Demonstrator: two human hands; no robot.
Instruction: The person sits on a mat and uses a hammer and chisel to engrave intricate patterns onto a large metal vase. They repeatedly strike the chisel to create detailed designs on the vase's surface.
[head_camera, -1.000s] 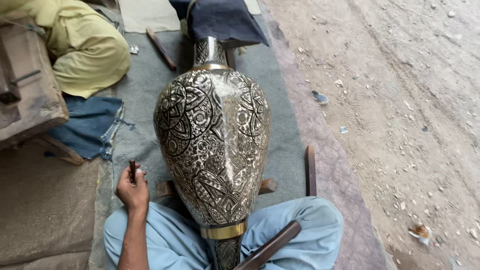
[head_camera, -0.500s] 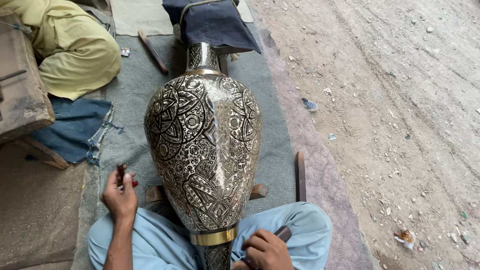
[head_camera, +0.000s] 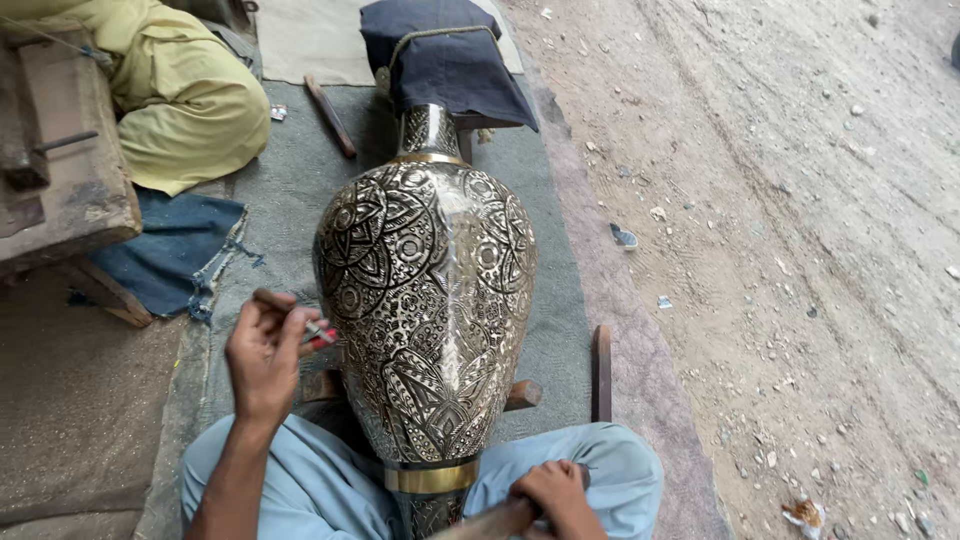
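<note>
Head view. Large engraved metal vase (head_camera: 425, 310) lies on its side across the person's lap, neck pointing to 12 o'clock, banded foot at 6 o'clock. It rests on wooden blocks (head_camera: 522, 394) over a grey mat (head_camera: 290, 190).

Left hand (head_camera: 262, 352), at 9 o'clock of the vase: grip clenched around a thin chisel (head_camera: 292, 312), tip just beside the vase's left flank. Whether the tip touches the metal, cannot tell.

Right hand (head_camera: 553, 492), at 5 o'clock near the foot: grip clenched on a wooden handle (head_camera: 490, 523); its head is out of frame.

Judgement: for clean work, keep the chisel tip seated on one line of the pattern, vase steady against the knees and blocks, blows light and even.

Packages, labels, signs: none readable. Dark cloth (head_camera: 445, 55) covers the support at 12 o'clock. Wooden box (head_camera: 60, 170) at 10 o'clock, blue cloth (head_camera: 165, 250) beneath it. Another person's yellow-clad knee (head_camera: 185, 110) at 11 o'clock. Small litter scraps (head_camera: 622, 237) on the dirt at 3 o'clock.
</note>
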